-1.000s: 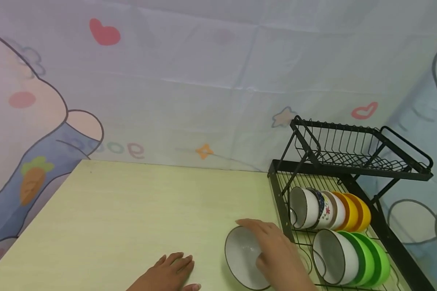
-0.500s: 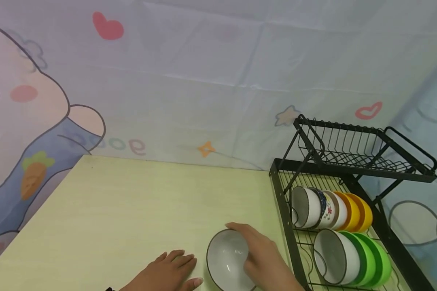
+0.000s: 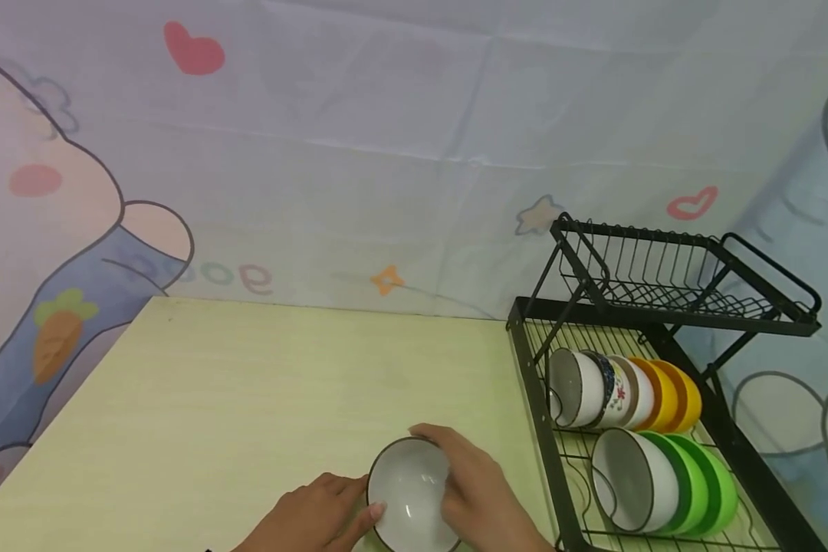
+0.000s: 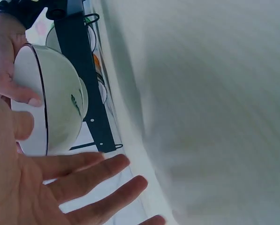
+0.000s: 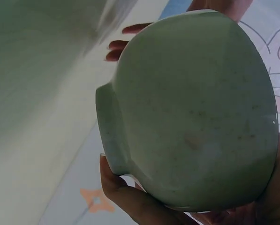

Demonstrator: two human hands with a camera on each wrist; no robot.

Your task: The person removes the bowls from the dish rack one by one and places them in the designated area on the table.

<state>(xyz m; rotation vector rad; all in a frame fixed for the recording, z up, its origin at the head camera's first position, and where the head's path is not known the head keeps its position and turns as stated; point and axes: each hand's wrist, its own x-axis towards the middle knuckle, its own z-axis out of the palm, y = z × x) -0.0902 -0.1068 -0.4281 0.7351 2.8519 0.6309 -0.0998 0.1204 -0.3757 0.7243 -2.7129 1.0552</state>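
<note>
A white bowl with a dark rim [image 3: 409, 491] is held near the front of the table, its inside facing me in the head view. My right hand [image 3: 479, 491] grips its right side, thumb inside; in the right wrist view a curled finger [image 5: 135, 201] reaches the bowl's foot [image 5: 110, 129]. At the left side is my left hand [image 3: 310, 514], its thumb over the rim. The left wrist view shows the other left fingers [image 4: 97, 178] straight and spread beside the bowl [image 4: 60, 93], with a small green mark on its outside.
To the right stands a black two-tier dish rack [image 3: 533, 429]. Its lower level holds a back row of white, patterned and orange bowls [image 3: 662, 395] and a front row with a white bowl [image 3: 635, 479] and green bowls [image 3: 711, 487]. A printed cloth [image 3: 359, 153] hangs behind the table [image 3: 248, 399].
My right hand has carried the white bowl leftward, away from the rack, to my left hand. The left hand has turned from lying flat on the table to meeting the bowl's rim.
</note>
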